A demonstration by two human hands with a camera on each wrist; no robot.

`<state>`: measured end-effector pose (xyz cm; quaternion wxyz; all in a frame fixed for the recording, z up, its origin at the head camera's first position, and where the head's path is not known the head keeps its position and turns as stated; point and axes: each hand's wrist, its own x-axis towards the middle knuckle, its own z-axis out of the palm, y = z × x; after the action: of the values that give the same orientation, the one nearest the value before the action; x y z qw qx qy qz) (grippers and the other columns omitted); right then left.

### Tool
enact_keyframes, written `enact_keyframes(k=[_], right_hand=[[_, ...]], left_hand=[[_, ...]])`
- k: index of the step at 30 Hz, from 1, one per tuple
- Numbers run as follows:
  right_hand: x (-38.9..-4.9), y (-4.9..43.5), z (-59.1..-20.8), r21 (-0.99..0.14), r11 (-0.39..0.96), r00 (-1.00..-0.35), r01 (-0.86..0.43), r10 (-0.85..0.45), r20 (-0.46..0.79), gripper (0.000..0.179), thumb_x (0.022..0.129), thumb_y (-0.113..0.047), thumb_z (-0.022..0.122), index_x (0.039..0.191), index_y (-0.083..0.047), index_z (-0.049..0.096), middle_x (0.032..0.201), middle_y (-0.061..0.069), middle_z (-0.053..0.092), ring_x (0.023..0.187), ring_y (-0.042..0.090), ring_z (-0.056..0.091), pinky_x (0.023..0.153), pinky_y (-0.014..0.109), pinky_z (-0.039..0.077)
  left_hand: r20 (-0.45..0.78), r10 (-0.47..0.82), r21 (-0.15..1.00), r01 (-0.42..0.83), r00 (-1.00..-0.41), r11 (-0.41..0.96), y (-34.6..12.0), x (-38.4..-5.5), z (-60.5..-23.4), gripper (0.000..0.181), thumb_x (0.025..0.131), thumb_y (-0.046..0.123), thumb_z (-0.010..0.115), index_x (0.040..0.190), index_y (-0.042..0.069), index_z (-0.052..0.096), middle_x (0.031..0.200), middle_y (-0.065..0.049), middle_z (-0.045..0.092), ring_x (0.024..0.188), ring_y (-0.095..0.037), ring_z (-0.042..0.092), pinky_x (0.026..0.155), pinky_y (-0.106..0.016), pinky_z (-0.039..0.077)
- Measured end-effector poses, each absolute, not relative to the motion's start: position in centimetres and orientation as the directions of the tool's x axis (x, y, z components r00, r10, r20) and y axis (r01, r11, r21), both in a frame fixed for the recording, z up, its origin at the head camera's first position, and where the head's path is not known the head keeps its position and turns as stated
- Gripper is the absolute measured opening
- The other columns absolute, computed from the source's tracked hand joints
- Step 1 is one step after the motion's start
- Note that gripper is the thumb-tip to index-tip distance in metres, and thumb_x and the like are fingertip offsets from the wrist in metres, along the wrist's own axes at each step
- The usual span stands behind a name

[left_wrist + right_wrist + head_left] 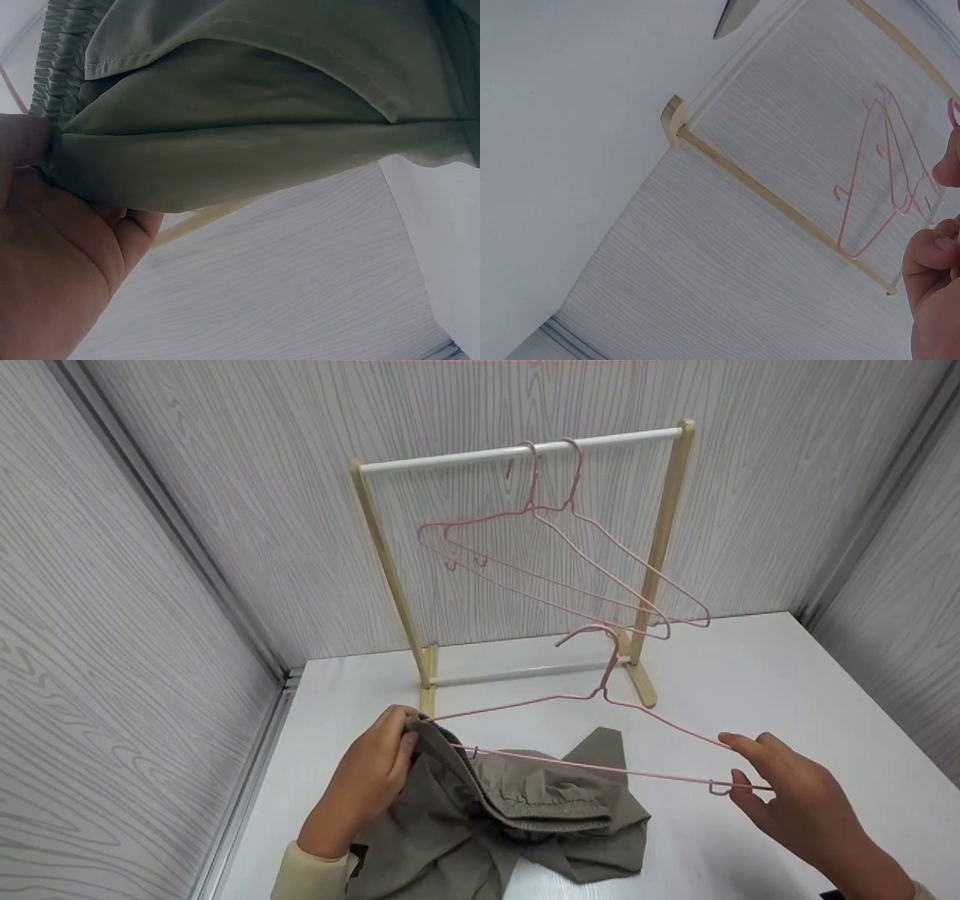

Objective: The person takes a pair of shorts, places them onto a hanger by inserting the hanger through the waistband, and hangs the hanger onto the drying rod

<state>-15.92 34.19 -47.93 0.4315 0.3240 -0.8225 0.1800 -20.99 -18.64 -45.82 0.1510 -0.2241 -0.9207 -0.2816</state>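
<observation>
Olive-grey pants (435,825) with a gathered elastic waistband (559,811) hang partly from my left hand (373,771), the rest draped on the table. The left thumb and fingers pinch one side of the waistband; in the left wrist view, a side pocket (247,82) shows below it. A pink wire hanger (610,667) lies across, its left end hidden inside the waistband. My right hand (806,799) holds the hanger's right end, fingers on the upper wire and thumb at the bottom bar. In the right wrist view that hand is partly cut off.
Behind stands a wooden rack with a white rail (450,459). Two pink hangers (622,544) hang from it, bare of clothes. The rack's wooden feet (641,686) rest on the white table (795,682). Wood-patterned panels (135,660) enclose the back and sides.
</observation>
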Motion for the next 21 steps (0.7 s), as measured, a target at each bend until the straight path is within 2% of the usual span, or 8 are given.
enact_keyframes(k=[9, 21], right_hand=[[-15.8, 33.7, -47.8, -0.032, 0.715, -0.421, -0.698, -0.375, 0.826, 0.041, 0.102, -0.023, 0.050, 0.127, 0.000, 0.073, 0.081, -0.005, 0.049, 0.070, -0.009, 0.021, 0.053, 0.011, 0.021], [-16.1, 33.4, -47.7, -0.006, 0.724, -0.415, -0.690, -0.389, 0.822, 0.041, 0.104, -0.024, 0.049, 0.127, -0.001, 0.074, 0.081, -0.005, 0.050, 0.068, -0.008, 0.026, 0.052, 0.010, 0.024]], left_hand=[[0.452, 0.385, 0.371, 0.562, -0.805, 0.739, -18.1, -20.9, -45.2, 0.011, 0.115, 0.015, 0.055, 0.122, 0.012, 0.064, 0.109, 0.004, 0.062, 0.089, -0.008, 0.053, 0.080, -0.037, 0.053], [0.460, 0.429, 0.312, 0.594, -0.777, 0.741, -17.2, -20.8, -44.9, 0.010, 0.114, 0.015, 0.057, 0.120, 0.011, 0.064, 0.100, 0.005, 0.057, 0.081, -0.005, 0.046, 0.073, -0.031, 0.048]])
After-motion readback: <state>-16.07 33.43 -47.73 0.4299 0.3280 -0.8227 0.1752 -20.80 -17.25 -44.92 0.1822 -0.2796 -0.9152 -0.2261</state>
